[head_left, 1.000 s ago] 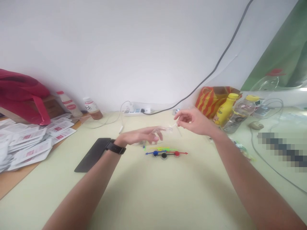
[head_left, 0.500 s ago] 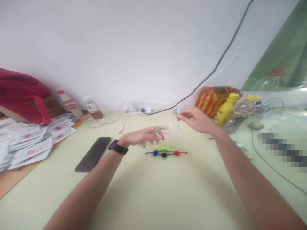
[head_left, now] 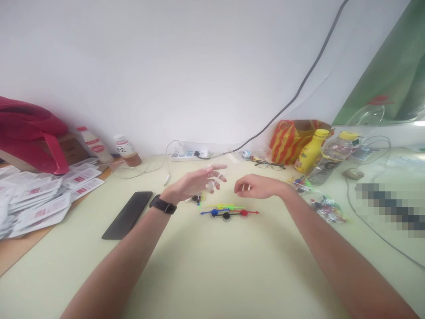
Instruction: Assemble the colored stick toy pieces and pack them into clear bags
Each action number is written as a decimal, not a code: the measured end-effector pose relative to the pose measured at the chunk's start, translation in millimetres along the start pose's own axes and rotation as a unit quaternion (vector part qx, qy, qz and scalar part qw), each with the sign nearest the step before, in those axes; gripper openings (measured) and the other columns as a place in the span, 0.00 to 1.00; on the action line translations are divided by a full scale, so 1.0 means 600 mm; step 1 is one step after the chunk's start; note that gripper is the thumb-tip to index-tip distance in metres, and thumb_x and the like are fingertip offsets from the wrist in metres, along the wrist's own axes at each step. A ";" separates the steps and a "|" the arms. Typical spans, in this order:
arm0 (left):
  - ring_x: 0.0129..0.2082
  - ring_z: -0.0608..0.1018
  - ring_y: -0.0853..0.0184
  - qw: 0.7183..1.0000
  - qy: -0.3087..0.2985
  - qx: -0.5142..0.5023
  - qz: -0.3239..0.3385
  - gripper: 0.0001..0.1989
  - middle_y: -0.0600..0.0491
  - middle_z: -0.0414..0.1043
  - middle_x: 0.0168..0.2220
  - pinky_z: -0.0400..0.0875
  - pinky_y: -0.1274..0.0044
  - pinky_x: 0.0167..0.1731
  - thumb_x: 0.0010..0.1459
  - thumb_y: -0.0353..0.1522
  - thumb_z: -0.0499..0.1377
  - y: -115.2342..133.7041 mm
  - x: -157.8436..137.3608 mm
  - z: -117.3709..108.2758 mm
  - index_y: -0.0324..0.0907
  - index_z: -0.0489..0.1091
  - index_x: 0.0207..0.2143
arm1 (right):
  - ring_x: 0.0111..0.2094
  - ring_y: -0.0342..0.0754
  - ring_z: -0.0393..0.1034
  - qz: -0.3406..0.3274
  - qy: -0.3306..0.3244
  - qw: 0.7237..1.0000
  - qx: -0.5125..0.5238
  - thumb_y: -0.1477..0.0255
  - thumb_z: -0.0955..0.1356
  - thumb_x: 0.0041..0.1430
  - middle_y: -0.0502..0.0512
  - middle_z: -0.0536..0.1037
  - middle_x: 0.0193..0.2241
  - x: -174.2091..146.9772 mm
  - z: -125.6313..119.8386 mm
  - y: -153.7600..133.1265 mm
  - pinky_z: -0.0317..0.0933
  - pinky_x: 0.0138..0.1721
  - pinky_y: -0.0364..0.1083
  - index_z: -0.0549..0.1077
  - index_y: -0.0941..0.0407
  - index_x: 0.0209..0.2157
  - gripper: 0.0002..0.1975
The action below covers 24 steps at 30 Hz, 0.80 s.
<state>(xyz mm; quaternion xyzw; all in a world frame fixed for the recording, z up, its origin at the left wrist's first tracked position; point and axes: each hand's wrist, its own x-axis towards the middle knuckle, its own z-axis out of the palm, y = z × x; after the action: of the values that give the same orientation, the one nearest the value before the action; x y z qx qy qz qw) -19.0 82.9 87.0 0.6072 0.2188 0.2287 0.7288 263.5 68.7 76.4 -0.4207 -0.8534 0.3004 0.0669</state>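
My left hand (head_left: 198,182), with a black watch on its wrist, is raised over the table with fingers apart. A clear, thin plastic piece (head_left: 210,185) shows as pale glints among them; its outline is hard to make out. To the right, my right hand (head_left: 257,186) has its fingers bent down and drawn together, and whatever they may hold is hidden. Below both hands lies a row of spinner arrows: a blue one (head_left: 214,213), a black one (head_left: 226,215) and a red one (head_left: 244,213), with yellow and green ones behind. Another dark spinner (head_left: 195,199) lies beneath my left hand.
A black phone (head_left: 128,215) lies left, beyond it stacked white packets (head_left: 43,195). Two bottles (head_left: 127,150) and a power strip (head_left: 186,154) stand along the wall. Right are glasses (head_left: 270,165), a striped bag (head_left: 288,141), a yellow bottle (head_left: 312,150) and a heap of coloured pieces (head_left: 328,209).
My right hand has moved down and left, uncovering the glasses and coloured pieces. My left hand has risen slightly, its fingers spreading wider; the clear plastic no longer shows stretched between both hands.
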 end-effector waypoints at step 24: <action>0.39 0.70 0.64 0.999 -0.035 0.003 -0.014 0.30 0.41 0.67 0.54 0.65 0.72 0.43 0.71 0.48 0.51 0.004 -0.005 -0.002 0.44 0.60 0.68 | 0.31 0.47 0.70 -0.021 -0.017 0.997 0.069 0.63 0.69 0.60 0.54 0.81 0.31 0.006 0.003 -0.003 0.62 0.32 0.43 0.81 0.58 0.35 0.14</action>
<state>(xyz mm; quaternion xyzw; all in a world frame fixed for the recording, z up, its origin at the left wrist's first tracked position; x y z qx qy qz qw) -22.4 82.7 89.4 0.6141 0.2029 0.1962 0.7371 259.5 69.9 75.6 -0.3918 -0.8401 0.3647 0.0875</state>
